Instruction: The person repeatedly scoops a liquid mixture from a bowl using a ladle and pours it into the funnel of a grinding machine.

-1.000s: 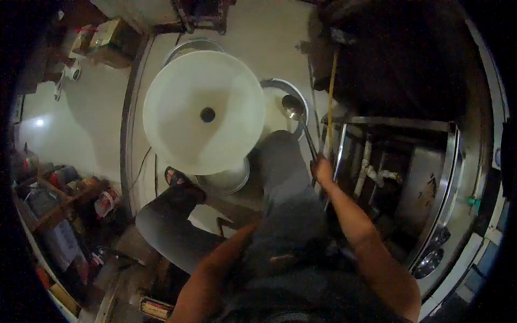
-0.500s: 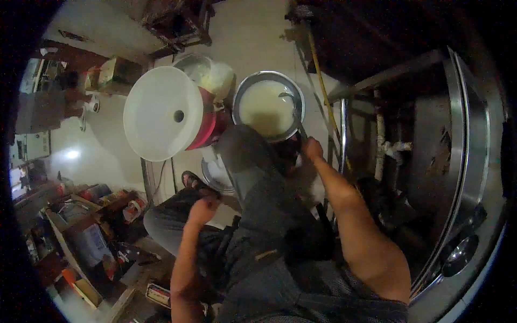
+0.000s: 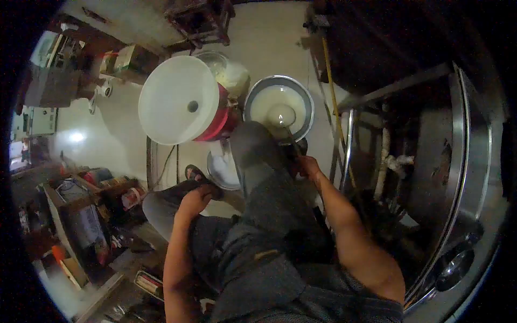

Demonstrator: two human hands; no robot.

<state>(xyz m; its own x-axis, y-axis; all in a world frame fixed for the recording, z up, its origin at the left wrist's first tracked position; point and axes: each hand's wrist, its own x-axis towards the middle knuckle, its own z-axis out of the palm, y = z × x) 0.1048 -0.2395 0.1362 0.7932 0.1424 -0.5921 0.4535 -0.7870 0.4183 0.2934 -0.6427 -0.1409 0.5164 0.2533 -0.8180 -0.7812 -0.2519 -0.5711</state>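
My right hand (image 3: pixel 308 166) is closed round the handle of a ladle (image 3: pixel 281 115). The ladle's round bowl holds pale liquid and sits within a metal pot (image 3: pixel 310 105). Cloudy, cream-coloured liquid (image 3: pixel 291 96) partly fills that pot, which stands on the floor by my right knee. My left hand (image 3: pixel 196 201) rests on my left leg, fingers laid over it and holding nothing visible. A large white funnel-shaped hopper (image 3: pixel 167 102) on a red machine body (image 3: pixel 214 125) is left of the pot. Below the machine, a metal basin (image 3: pixel 215 171) with whitish contents is partly hidden by my leg.
Behind the hopper are another bowl (image 3: pixel 214 56) and a pale bag (image 3: pixel 237 78). A wooden stool (image 3: pixel 200 24) stands farther back. To the right are a yellow pole (image 3: pixel 329 81) and a metal-framed table (image 3: pixel 464 156). Cluttered shelves (image 3: pixel 64 210) fill the lower left.
The ladle has turned and moved towards the middle of the pot, its bowl now facing up with liquid in it. My left hand has shifted slightly up my leg. The whole view has shifted a little.
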